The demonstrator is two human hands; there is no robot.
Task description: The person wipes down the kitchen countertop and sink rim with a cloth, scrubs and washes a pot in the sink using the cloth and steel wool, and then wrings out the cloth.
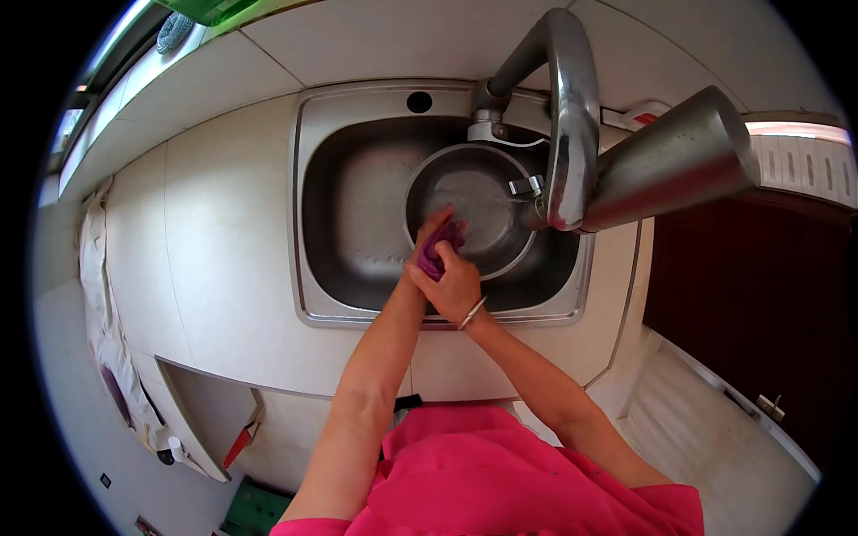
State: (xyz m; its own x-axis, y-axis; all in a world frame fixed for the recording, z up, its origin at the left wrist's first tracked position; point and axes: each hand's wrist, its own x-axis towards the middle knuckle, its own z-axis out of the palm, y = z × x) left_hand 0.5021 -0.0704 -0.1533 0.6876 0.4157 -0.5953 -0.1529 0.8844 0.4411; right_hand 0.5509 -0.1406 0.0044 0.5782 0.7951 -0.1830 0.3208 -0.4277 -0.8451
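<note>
Both of my hands are together over the left side of a round metal basin (483,192) that sits in the steel sink (353,170). Between them is a crumpled purple cloth-like thing (436,250). My right hand (454,284), with a thin bracelet at the wrist, has its fingers closed on the purple thing. My left hand (429,234) lies under and beside it, partly covered; some fingers point toward the basin's middle, and their grip is hidden.
A curved metal faucet (572,116) arches over the sink's right side, next to a large metal cylinder (675,165). A scouring pad (174,32) is at the top left. A white slatted rack (803,165) stands at the right.
</note>
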